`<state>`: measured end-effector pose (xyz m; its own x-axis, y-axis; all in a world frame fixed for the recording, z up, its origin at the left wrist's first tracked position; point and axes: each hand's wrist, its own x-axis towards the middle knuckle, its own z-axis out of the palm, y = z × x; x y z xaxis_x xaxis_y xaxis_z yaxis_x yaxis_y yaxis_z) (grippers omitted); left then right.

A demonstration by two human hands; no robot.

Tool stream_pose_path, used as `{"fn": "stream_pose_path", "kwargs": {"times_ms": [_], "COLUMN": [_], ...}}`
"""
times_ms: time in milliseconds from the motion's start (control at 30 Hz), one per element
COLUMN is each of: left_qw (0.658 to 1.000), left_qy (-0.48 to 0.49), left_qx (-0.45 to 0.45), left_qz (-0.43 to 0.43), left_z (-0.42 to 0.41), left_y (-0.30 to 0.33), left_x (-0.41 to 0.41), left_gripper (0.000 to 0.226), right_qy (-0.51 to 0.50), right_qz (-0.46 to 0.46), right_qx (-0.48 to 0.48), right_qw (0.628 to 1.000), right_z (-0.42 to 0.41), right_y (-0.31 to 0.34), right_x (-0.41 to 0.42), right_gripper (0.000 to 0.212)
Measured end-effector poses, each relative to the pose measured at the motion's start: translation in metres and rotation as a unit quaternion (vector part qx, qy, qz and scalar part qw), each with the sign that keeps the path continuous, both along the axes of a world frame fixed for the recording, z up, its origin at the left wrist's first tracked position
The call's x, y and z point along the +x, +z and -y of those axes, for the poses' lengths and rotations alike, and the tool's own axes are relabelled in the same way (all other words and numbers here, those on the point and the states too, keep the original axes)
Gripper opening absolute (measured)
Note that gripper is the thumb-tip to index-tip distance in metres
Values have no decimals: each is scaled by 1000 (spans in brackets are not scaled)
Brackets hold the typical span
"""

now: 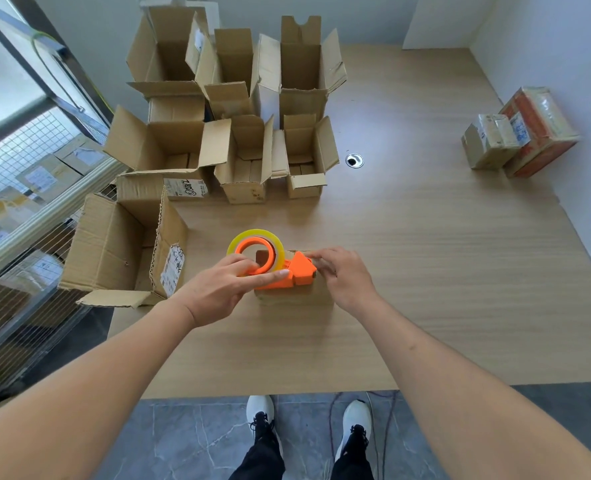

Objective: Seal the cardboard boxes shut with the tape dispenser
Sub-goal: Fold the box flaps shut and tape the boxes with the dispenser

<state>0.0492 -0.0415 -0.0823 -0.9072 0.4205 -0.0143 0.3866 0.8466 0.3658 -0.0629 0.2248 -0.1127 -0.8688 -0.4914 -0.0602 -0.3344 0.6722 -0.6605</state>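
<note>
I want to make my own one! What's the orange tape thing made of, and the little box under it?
The tape dispenser looks like hard plastic: bright, even orange with smooth moulded edges and a matte sheen. Its roll seems to be clear glossy tape, yellowish where layered. The small box beneath looks like brown cardboard, dull and papery, like the open boxes behind, whose torn edges show corrugation.
</note>
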Motion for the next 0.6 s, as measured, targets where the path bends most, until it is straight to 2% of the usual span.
{"fn": "stream_pose_path", "kwargs": {"times_ms": [100, 200, 300, 367, 467, 600], "left_qw": [1000, 1000, 1000, 1000, 1000, 1000], "left_qy": [-1, -3, -8, -10, -12, -11], "left_qx": [-4, -8, -13, -14, -14, -14], "left_qz": [2, 0, -1, 1, 6, 16], "left_z": [0, 0, -1, 0, 0, 0], "left_y": [1, 3, 4, 4, 4, 6], "left_x": [-1, -2, -4, -6, -7, -8], "left_gripper": [80, 79, 80, 80, 79, 80], "right_qy": [-14, -50, -18, 2, 10, -27], "right_qz": [29, 90, 121, 123, 107, 95], "right_qx": [-21, -63, -60, -58, -53, -63], "right_qw": [999, 993, 991, 991, 993, 993], "right_z": [-1, -6, -14, -16, -13, -6], "right_y": [-2, 6, 9, 8, 8, 11], "right_x": [-3, 0, 1, 0, 0, -1], "right_gripper": [34, 55, 72, 65, 43, 22]}}
